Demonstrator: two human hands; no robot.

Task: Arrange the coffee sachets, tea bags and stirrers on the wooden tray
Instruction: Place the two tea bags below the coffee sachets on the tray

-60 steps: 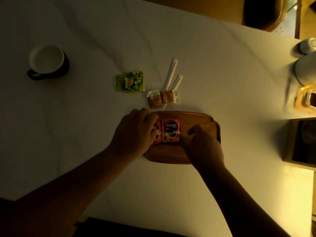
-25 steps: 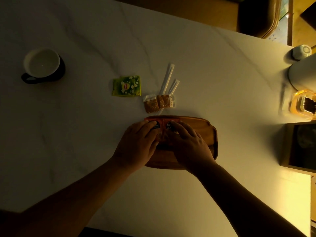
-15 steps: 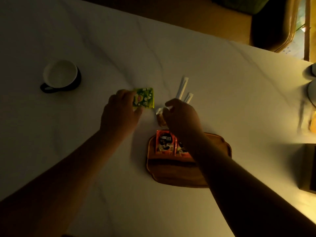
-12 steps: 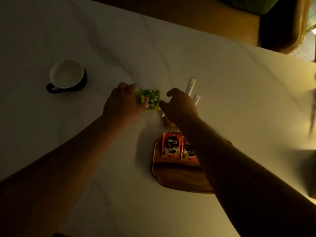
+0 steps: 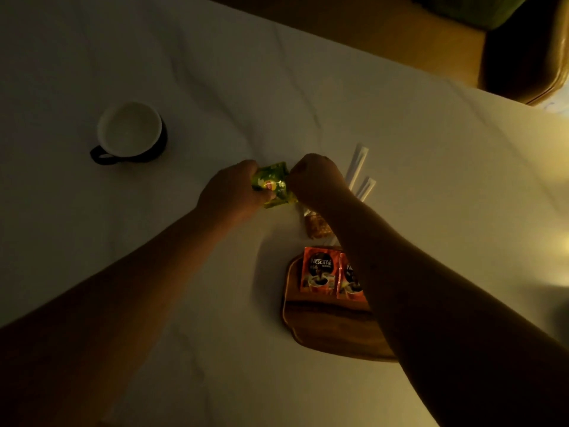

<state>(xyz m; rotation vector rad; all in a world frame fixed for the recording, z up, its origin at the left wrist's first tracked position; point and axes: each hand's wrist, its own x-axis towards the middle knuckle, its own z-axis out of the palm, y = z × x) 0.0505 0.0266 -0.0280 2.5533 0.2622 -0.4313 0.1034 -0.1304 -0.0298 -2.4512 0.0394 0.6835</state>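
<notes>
Compared with half a second back, the green tea bag packet point(image 5: 272, 188) is off the table now and pinched between both hands, tilted, where before it was lying flat with fingers just reaching it. Left hand point(image 5: 229, 192) grips its left edge, right hand point(image 5: 317, 178) closes on its right edge — both clamped on the same packet, held just above the white tabletop point(image 5: 431, 167).

Round about it: the wooden tray point(image 5: 323, 328) sits at roughly 5 o'clock from the hands, nearer the person, with two red Nescafé coffee sachets point(image 5: 317, 272) lying side by side along its far edge. The right forearm crosses straight over the tray's right side and covers part of the second sachet, so most of the tray is hidden. Between the tray and the hands there's a small brownish packet point(image 5: 317, 228) on the table, also half under the arm; can't read what it is. Two paper-wrapped stirrers point(image 5: 358, 166) stick out at about 2 o'clock from the right hand, still on the table, lower ends hidden behind the wrist.

Way off at 10 o'clock is a dark mug point(image 5: 131, 134) with a white inside, handle pointing toward the person — well apart from everything else. Lighting is dim, brighter at the right edge.
</notes>
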